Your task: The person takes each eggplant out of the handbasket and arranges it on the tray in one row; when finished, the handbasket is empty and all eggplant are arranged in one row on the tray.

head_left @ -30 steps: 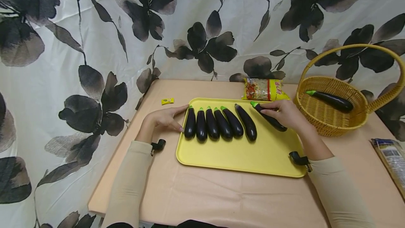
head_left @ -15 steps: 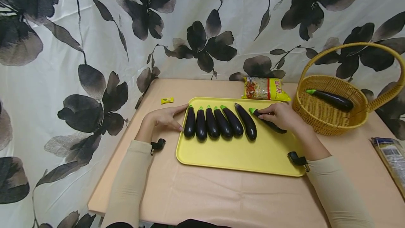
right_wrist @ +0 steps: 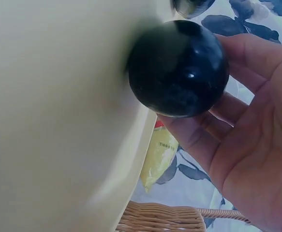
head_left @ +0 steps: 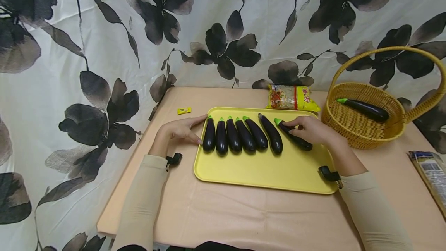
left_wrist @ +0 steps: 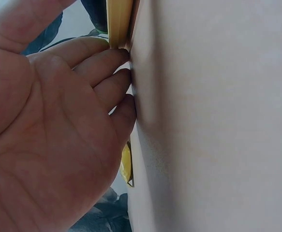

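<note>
In the head view a yellow tray (head_left: 237, 173) bears several dark eggplants in a slanting row, such as the leftmost eggplant (head_left: 209, 136) and the curved eggplant (head_left: 271, 134). My right hand (head_left: 311, 129) pinches the rightmost eggplant (head_left: 296, 138), whose green stem points away to the left. The right wrist view has that eggplant's round end (right_wrist: 178, 70) between thumb and fingers, close over the tray. At the tray's left rim, my left hand (head_left: 177, 131) touches the edge with fingers fairly straight. The left wrist view shows its bare palm, with fingertips against the tray's edge (left_wrist: 117, 24).
A wicker basket (head_left: 362, 131) with a tall handle stands right of the tray, one eggplant (head_left: 366, 110) inside. Behind the tray lies a yellow food packet (head_left: 290, 98). A small yellow sachet (head_left: 184, 110) is at the back left, another package (head_left: 430, 177) at the right edge.
The rightmost eggplant has shifted slightly left and its round end has swung a little toward the row, with my right hand on it. My left hand stays at the rim.
</note>
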`<state>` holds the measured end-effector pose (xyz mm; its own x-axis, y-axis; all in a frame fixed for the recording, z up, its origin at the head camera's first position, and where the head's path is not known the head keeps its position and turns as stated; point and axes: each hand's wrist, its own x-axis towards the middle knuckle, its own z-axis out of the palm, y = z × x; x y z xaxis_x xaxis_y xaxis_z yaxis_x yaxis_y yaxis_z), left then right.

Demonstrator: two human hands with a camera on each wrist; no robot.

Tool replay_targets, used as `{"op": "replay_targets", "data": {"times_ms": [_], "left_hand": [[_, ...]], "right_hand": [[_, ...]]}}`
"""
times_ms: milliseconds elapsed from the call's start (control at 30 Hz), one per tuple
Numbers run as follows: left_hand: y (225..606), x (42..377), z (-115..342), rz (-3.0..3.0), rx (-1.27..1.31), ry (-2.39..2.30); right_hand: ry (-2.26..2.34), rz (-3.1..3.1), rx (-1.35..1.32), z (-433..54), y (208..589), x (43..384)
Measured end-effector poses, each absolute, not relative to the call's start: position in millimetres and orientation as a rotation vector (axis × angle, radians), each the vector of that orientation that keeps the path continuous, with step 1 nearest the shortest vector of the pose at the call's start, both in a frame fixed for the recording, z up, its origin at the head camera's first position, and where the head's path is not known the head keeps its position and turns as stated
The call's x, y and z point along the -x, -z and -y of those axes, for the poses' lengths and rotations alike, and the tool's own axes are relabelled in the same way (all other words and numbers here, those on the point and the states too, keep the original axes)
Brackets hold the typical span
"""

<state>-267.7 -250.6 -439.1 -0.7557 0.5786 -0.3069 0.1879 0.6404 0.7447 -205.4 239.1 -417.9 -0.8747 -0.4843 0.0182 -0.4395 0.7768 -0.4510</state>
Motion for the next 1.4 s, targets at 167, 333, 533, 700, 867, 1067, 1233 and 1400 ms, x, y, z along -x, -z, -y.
{"op": "replay_targets", "data": {"times_ms": [167,333,533,700,867,1067,1233,1400], "left_hand": [[440.2,267.2,251.6,-2.344,-0.599,-0.958],[439.9,267.7,252.3,-2.339,-0.596,-0.959],[437.9,268.8,251.6,-2.330,-0.597,-0.958],[435.9,268.5,250.5,-2.333,-0.593,-0.955],[436.1,267.7,250.1,-2.317,-0.591,-0.966],[436.7,267.8,249.6,-2.313,-0.592,-0.970],[437.1,268.5,249.7,-2.316,-0.583,-0.968],[437.6,269.3,250.3,-2.305,-0.583,-0.985]], "right_hand": [[0.719,-2.872,0.748,-239.0,419.3,207.2],[0.717,-2.918,0.741,-238.7,420.8,209.3],[0.724,-2.908,0.728,-238.4,419.7,208.6],[0.722,-2.858,0.710,-238.7,416.1,206.1],[0.732,-2.849,0.741,-237.6,416.8,206.2],[0.742,-2.860,0.736,-237.7,421.0,208.4],[0.769,-2.836,0.715,-238.2,422.5,209.2],[0.778,-2.835,0.745,-238.0,423.0,210.2]]}}
